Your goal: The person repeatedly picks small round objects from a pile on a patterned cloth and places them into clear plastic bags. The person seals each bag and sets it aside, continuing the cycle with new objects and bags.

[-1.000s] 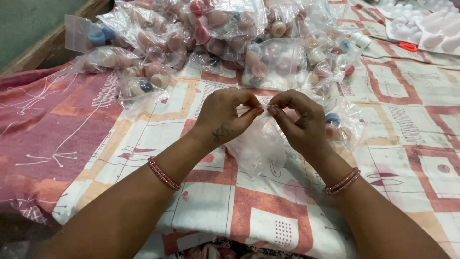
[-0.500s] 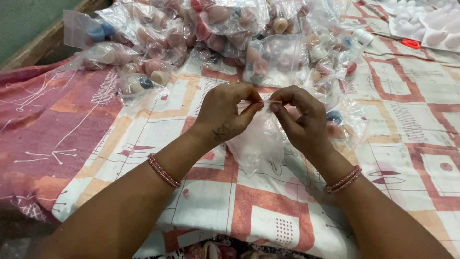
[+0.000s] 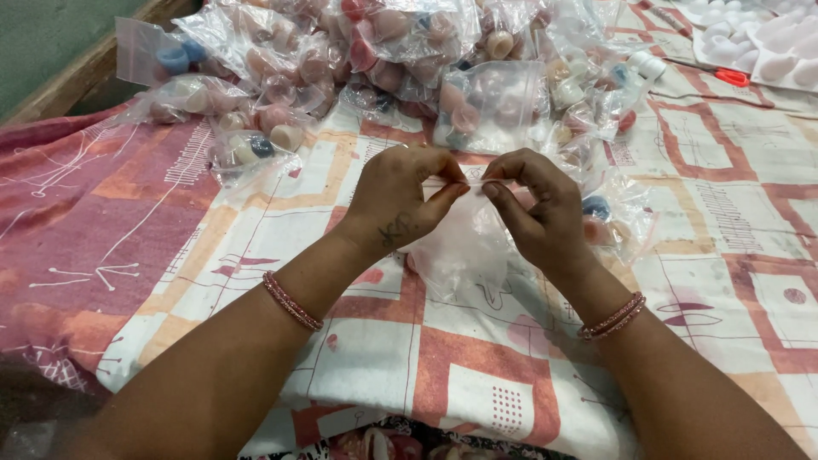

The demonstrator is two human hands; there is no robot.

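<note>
**Two hands pinch the top of a clear bag**

At about 9 o'clock lies a dark pink cloth (image 3: 77, 221) with thin white lines on it. Up at 11 o'clock sits a big pile of filled clear bags (image 3: 341, 60), with little pink, white and blue round things inside.

In the middle, the left hand (image 3: 400, 200) is closed in a pinch on the top edge of a small clear bag (image 3: 464, 247). Thumb and finger press the edge flat. A thin beaded bangle (image 3: 292, 301) sits on that wrist.

The bag hangs just under both hands, over the patterned sheet (image 3: 358, 358) with orange squares. I cannot tell what is inside it.

Just past the middle, the right hand (image 3: 541, 213) is closed in a pinch on the same top edge, very near the left one. It looks like the step is pressing the bag's top strip shut. The next move would need both pinches to stay firm and even along the edge.

At 1 o'clock lies a white tray (image 3: 775, 51) with round dips.
</note>
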